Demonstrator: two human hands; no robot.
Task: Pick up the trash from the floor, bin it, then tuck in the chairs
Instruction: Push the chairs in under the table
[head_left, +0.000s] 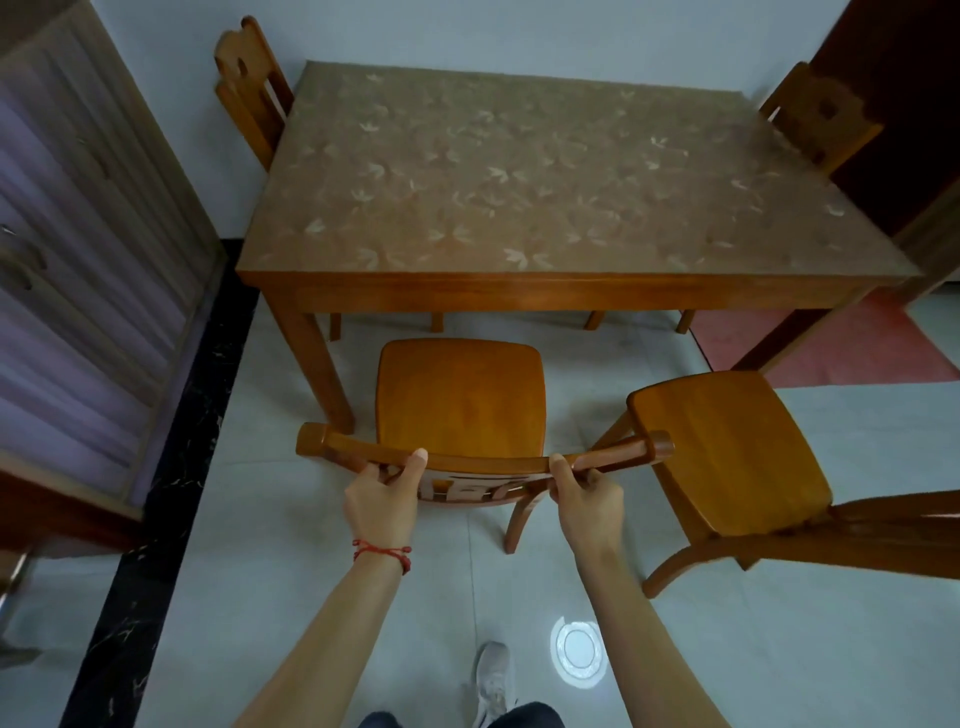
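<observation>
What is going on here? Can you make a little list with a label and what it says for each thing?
table: wooden, leaf-patterned top
held chair: in front of the table, seat not yet under it
left hand: grips the held chair's top rail
right hand: grips the same rail
second chair: to the right, turned at an angle, pulled out
far chairs: one at each far corner of the table
floor: pale tiles, no trash in view

Pale tiled floor (322, 597) carries the wooden table (545, 291) and 2 pulled-out chairs (460, 395) (727, 447).
</observation>
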